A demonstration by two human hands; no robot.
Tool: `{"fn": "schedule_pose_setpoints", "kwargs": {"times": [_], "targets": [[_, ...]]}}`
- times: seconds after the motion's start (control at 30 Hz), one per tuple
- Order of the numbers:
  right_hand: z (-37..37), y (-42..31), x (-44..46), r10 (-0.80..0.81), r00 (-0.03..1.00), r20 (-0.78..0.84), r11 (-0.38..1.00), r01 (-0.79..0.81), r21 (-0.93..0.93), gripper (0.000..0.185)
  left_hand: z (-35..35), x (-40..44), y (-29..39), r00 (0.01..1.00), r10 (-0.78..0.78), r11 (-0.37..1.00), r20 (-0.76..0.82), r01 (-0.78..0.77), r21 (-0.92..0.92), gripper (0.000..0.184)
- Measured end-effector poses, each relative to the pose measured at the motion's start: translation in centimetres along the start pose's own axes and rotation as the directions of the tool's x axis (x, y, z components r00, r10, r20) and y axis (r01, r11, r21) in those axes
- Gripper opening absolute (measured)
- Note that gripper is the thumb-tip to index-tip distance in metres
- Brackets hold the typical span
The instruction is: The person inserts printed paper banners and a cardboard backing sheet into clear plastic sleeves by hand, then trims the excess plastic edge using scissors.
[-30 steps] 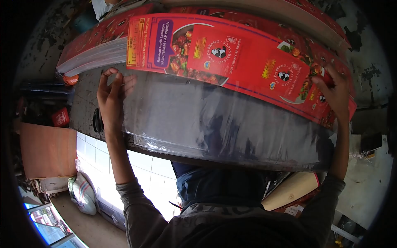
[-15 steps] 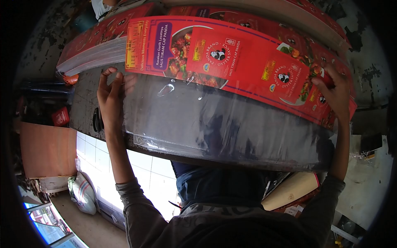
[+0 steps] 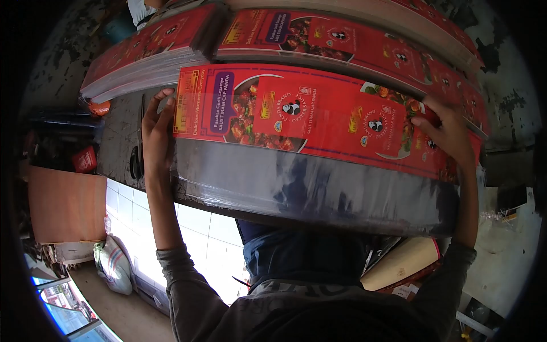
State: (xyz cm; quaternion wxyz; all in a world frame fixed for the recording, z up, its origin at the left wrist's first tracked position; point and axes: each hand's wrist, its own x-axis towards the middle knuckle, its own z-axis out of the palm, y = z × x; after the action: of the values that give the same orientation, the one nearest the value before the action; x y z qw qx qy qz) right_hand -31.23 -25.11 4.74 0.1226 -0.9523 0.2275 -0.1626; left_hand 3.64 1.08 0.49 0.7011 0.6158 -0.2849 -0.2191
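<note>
A long red printed sheet [image 3: 336,122] lies over a stack of clear plastic sheets [image 3: 256,176], whose front part shows grey and glossy. At the sheet's left end is my left hand [image 3: 158,128], thumb and forefinger pinched at its edge. My right hand [image 3: 450,134] grips the right end, its thumb over the printed face and its fingers at the far edge. Behind the sheet, a stack of similar red sheets [image 3: 325,39] runs across the table. Another red stack [image 3: 148,48] with pale layered edges stands at the back left.
Black-handled scissors [image 3: 135,162] rest on the dark table [image 3: 114,145], left of my left forearm. An orange object [image 3: 99,108] is by the left stack's corner. A white sack [image 3: 114,267] stands on the floor at the lower left. Part of another person [image 3: 139,11] shows at the top left.
The red sheet has come nearer to me, down over the plastic stack, and uncovered the red stack behind. My left hand has closed at its left end; my right hand moved slightly left.
</note>
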Motion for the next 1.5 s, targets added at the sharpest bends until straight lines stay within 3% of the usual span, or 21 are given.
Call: {"fn": "schedule_pose_setpoints", "kwargs": {"times": [0.07,0.1,0.13,0.17,0.3,0.4,0.47,0.5,0.57,0.6,0.67,0.7,0.73,0.8,0.93,1.0,1.2,1.3,1.5], "targets": [[0.0,0.0,-0.1,0.044,0.997,0.062,0.998,-0.041,-0.044,0.031,0.0,0.0,0.1,1.000,-0.001,0.999,0.001,0.000,0.042,0.024],[0.1,0.2,-0.2,-0.008,0.990,0.138,0.999,0.014,-0.036,0.032,-0.1,0.0,0.1,1.000,0.002,0.999,0.000,-0.002,0.043,0.024],[0.1,0.3,-0.2,-0.062,0.975,0.213,0.997,0.068,-0.025,0.032,-0.1,0.0,0.0,1.000,-0.001,0.994,-0.005,0.002,0.114,0.024],[0.1,0.1,-0.4,-0.018,0.966,0.259,1.000,0.018,0.005,0.034,-0.2,0.0,-0.1,1.000,-0.004,0.983,-0.011,0.006,0.183,0.024],[-0.9,0.0,-0.6,-0.073,0.953,0.294,0.997,0.060,0.051,0.036,-0.5,0.4,-0.6,1.000,-0.007,0.990,0.021,0.004,0.143,0.025],[-1.3,-0.3,-0.9,-0.102,0.951,0.291,0.993,0.081,0.083,0.040,-0.9,0.6,-0.8,1.000,0.016,0.965,0.019,-0.020,0.260,0.024],[-1.3,-0.1,-1.2,-0.103,0.941,0.323,0.995,0.102,0.018,0.049,-1.4,0.6,-0.7,0.994,0.084,0.825,0.073,-0.110,0.554,0.023],[-1.2,-0.1,-1.6,-0.085,0.948,0.307,0.996,0.086,0.011,0.049,-0.9,0.4,-0.4,0.991,0.094,0.824,0.096,-0.131,0.551,0.023],[-1.2,-0.5,-3.5,-0.116,0.980,0.160,0.990,0.128,-0.065,0.060,0.1,-0.3,0.4,0.899,0.391,0.468,0.196,-0.377,0.799,0.024],[-1.7,-0.8,-4.8,-0.089,0.983,0.158,0.992,0.102,-0.074,0.060,0.7,-0.5,0.9,0.897,0.385,0.476,0.217,-0.394,0.786,0.024],[-3.3,-1.7,-7.1,0.222,0.966,0.129,0.972,-0.230,0.046,0.067,1.8,-0.9,2.3,0.802,0.416,0.372,0.427,-0.579,0.725,0.029],[-3.2,-1.0,-8.7,0.300,0.951,0.079,0.944,-0.308,0.118,0.066,1.7,-0.8,2.8,0.791,0.347,0.361,0.504,-0.609,0.707,0.033],[-3.0,-0.3,-10.3,0.301,0.951,0.068,0.946,-0.307,0.104,0.066,1.8,-0.2,2.9,0.785,0.362,0.366,0.502,-0.615,0.698,0.033],[-2.7,1.2,-12.9,0.342,0.929,-0.141,0.923,-0.360,-0.134,0.060,1.9,0.3,2.8,0.771,0.240,0.366,0.590,-0.635,0.681,0.033],[-2.3,3.1,-14.7,0.376,0.903,-0.207,0.903,-0.407,-0.138,0.056,2.8,1.7,2.6,0.749,0.176,0.396,0.638,-0.647,0.651,0.035],[-2.1,3.4,-14.5,0.366,0.893,-0.263,0.896,-0.414,-0.158,0.053,3.3,2.1,2.3,0.748,0.226,0.360,0.624,-0.660,0.660,0.039],[-2.2,3.1,-13.7,0.364,0.907,-0.213,0.872,-0.412,-0.265,0.053,2.5,2.5,1.7,0.755,0.247,0.447,0.608,-0.645,0.619,0.052],[-2.0,2.3,-12.6,0.341,0.917,-0.206,0.891,-0.385,-0.240,0.057,1.8,2.8,1.6,0.735,0.219,0.415,0.642,-0.665,0.620,0.054],[-1.5,2.1,-12.1,0.330,0.913,-0.241,0.909,-0.376,-0.180,0.060,1.9,2.6,1.5,0.732,0.282,0.379,0.620,-0.679,0.629,0.041]]}}
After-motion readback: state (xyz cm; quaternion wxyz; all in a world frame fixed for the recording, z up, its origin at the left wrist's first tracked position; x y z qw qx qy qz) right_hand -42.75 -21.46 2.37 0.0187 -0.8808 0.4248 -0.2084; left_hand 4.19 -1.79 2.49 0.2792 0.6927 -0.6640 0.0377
